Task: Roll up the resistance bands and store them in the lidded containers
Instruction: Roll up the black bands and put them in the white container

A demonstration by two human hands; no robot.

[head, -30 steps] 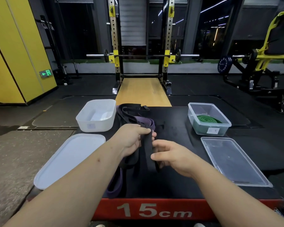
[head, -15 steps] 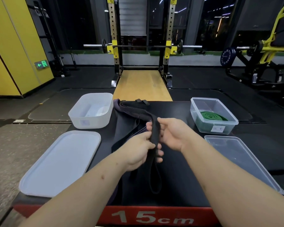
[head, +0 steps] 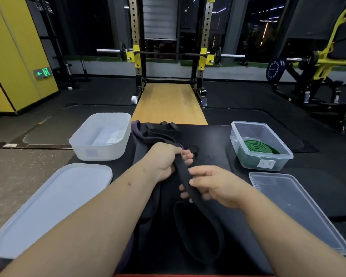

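Black band gripped in both hands, roll not started.

Left hand (head: 164,160) has its fingers curled round the black resistance band (head: 183,172). Right hand (head: 214,186) pinches the same strap just below, thumb on top, probably flattening it so the coil starts clean. The slack loop lies on the black platform (head: 218,140). Purple band (head: 137,129) waits beside the open white container (head: 96,150), with the white lid (head: 54,204) in front of it. Clear container (head: 248,122) holds the coiled green band (head: 258,146), clear lid (head: 296,204) off. Both tubs look staged open for drop-in.
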